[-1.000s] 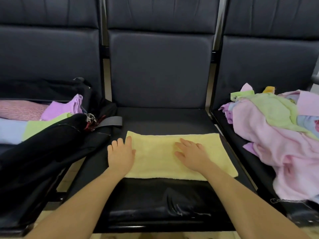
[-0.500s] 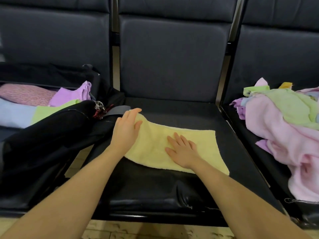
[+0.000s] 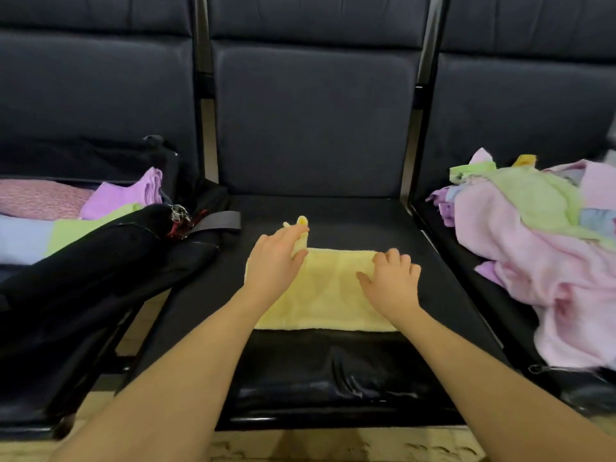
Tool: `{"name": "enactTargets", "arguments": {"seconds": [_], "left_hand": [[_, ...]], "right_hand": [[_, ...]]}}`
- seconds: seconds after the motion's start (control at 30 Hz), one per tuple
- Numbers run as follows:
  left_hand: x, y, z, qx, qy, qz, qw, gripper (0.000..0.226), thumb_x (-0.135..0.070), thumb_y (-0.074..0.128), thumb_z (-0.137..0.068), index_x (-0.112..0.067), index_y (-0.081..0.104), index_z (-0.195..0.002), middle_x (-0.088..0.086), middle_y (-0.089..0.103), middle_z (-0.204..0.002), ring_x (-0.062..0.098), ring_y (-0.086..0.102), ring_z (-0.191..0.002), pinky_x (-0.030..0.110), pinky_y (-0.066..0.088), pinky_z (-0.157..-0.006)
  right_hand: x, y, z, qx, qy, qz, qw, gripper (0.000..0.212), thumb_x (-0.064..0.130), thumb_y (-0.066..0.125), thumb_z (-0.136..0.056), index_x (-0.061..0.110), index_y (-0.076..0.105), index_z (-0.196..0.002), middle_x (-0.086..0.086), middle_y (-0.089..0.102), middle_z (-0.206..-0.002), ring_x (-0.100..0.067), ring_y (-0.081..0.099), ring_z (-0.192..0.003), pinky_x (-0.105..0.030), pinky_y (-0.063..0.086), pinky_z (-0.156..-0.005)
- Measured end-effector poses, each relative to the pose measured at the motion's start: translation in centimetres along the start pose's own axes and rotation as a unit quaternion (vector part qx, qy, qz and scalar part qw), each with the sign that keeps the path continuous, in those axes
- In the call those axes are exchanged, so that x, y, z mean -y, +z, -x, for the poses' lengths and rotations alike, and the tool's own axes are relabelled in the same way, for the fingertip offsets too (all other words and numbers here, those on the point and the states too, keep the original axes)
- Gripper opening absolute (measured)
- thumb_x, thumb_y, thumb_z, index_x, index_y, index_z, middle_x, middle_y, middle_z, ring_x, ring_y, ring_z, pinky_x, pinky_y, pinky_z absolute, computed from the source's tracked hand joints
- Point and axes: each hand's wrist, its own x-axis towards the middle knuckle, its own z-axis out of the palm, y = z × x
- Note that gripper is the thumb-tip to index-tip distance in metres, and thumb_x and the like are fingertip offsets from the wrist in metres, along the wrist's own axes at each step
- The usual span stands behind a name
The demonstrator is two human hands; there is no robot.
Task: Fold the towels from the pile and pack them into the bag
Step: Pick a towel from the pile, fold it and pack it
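A pale yellow towel [image 3: 326, 295] lies flat on the middle black seat [image 3: 333, 368]. My left hand [image 3: 273, 261] pinches the towel's far left corner between thumb and fingers and holds it lifted off the seat. On the towel's right end sits my right hand [image 3: 391, 281], its fingers curled over that edge. The open black bag [image 3: 110, 261] lies on the left seat and holds folded pink, lilac, blue and green towels [image 3: 110, 201]. The loose pile of towels [image 3: 540, 255], mostly pink and green, is heaped on the right seat.
Three dark padded seats stand in a row with tall backrests [image 3: 310, 121] behind them. The bag's grey strap [image 3: 216, 220] and a metal clip [image 3: 178, 213] reach toward the middle seat's left edge. Pale floor [image 3: 300, 445] shows below the seats.
My left hand has lifted the towel's left corner and brought it toward the middle. My right hand went from lying flat at the centre to curling over the right end; the towel looks shorter.
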Motion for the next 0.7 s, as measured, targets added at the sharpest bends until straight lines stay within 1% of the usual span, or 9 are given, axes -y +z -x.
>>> {"name": "enactTargets", "arguments": {"seconds": [0.07, 0.17, 0.23, 0.33, 0.43, 0.53, 0.57, 0.63, 0.7], "left_hand": [[-0.3, 1.3, 0.2, 0.03, 0.013, -0.019, 0.999, 0.039, -0.022, 0.052, -0.097, -0.021, 0.047, -0.136, -0.001, 0.058, -0.129, 0.02, 0.054, -0.111, 0.028, 0.033, -0.094], [0.1, 3.1, 0.5, 0.059, 0.006, -0.021, 0.998, 0.034, -0.021, 0.051, -0.097, -0.021, 0.05, -0.131, -0.003, 0.06, -0.126, 0.019, 0.055, -0.112, 0.029, 0.033, -0.093], [0.6, 3.8, 0.7, 0.066, -0.012, -0.022, 0.998, 0.035, -0.022, 0.052, -0.096, -0.02, 0.05, -0.131, -0.003, 0.06, -0.127, 0.017, 0.054, -0.116, 0.028, 0.031, -0.096], [1.1, 3.8, 0.7, 0.041, -0.039, -0.002, 0.998, 0.033, -0.022, 0.055, -0.095, -0.019, 0.053, -0.128, -0.002, 0.063, -0.122, 0.018, 0.056, -0.112, 0.028, 0.031, -0.095], [1.3, 3.3, 0.6, 0.036, -0.06, 0.001, 0.998, 0.033, -0.022, 0.054, -0.096, -0.019, 0.052, -0.129, -0.002, 0.062, -0.12, 0.02, 0.054, -0.109, 0.027, 0.031, -0.092], [1.8, 3.0, 0.4, 0.03, -0.094, 0.027, 0.995, 0.029, -0.022, 0.054, -0.096, -0.019, 0.053, -0.125, -0.001, 0.062, -0.117, 0.023, 0.055, -0.1, 0.028, 0.032, -0.088], [2.0, 3.1, 0.3, 0.026, -0.1, 0.035, 0.994, 0.028, -0.022, 0.054, -0.096, -0.02, 0.053, -0.124, -0.002, 0.062, -0.116, 0.022, 0.056, -0.098, 0.028, 0.031, -0.088], [2.4, 3.3, 0.1, 0.027, -0.117, 0.046, 0.992, 0.027, -0.022, 0.055, -0.096, -0.02, 0.053, -0.122, -0.002, 0.062, -0.115, 0.02, 0.057, -0.098, 0.028, 0.032, -0.089], [2.5, 3.6, 0.1, 0.031, -0.118, 0.048, 0.991, 0.026, -0.021, 0.054, -0.096, -0.02, 0.054, -0.122, -0.002, 0.062, -0.115, 0.021, 0.057, -0.098, 0.029, 0.033, -0.089]], "right_hand": [[-1.5, -0.2, 0.3, 0.007, 0.038, 0.023, 0.999, 0.055, 0.054, 0.046, -0.093, 0.009, 0.049, -0.124, -0.009, 0.044, -0.129, -0.028, 0.041, -0.118, -0.039, 0.031, -0.098], [-2.0, 0.2, 0.6, 0.039, 0.064, 0.006, 0.997, 0.058, 0.06, 0.049, -0.089, 0.01, 0.052, -0.118, -0.008, 0.043, -0.127, -0.028, 0.039, -0.119, -0.039, 0.029, -0.1], [-1.5, 0.8, 0.7, 0.045, 0.065, -0.016, 0.997, 0.051, 0.056, 0.05, -0.09, 0.012, 0.054, -0.115, -0.007, 0.043, -0.125, -0.027, 0.039, -0.118, -0.038, 0.028, -0.1], [-0.6, 1.7, 0.8, 0.041, 0.06, -0.042, 0.997, 0.036, 0.043, 0.047, -0.096, 0.013, 0.056, -0.115, -0.006, 0.044, -0.125, -0.025, 0.039, -0.117, -0.037, 0.026, -0.101], [-0.6, 1.8, 0.6, 0.008, 0.066, -0.062, 0.996, 0.027, 0.034, 0.045, -0.099, 0.014, 0.057, -0.113, -0.004, 0.047, -0.121, -0.024, 0.04, -0.113, -0.036, 0.025, -0.099], [-1.1, 1.4, 0.4, -0.024, 0.097, -0.071, 0.992, 0.022, 0.029, 0.05, -0.096, 0.014, 0.056, -0.111, -0.006, 0.047, -0.122, -0.025, 0.041, -0.112, -0.037, 0.028, -0.098], [-1.2, 1.3, 0.4, -0.047, 0.089, -0.07, 0.993, 0.022, 0.027, 0.053, -0.095, 0.012, 0.055, -0.112, -0.007, 0.047, -0.123, -0.026, 0.042, -0.112, -0.036, 0.029, -0.097], [-0.9, 1.1, 0.4, -0.088, 0.02, -0.083, 0.992, 0.03, 0.023, 0.058, -0.092, 0.01, 0.052, -0.119, -0.009, 0.047, -0.128, -0.027, 0.044, -0.116, -0.036, 0.031, -0.098], [0.5, 0.7, 0.4, -0.074, -0.077, -0.119, 0.987, 0.039, 0.023, 0.055, -0.094, 0.011, 0.047, -0.13, -0.006, 0.043, -0.139, -0.024, 0.041, -0.127, -0.033, 0.029, -0.104]]}}
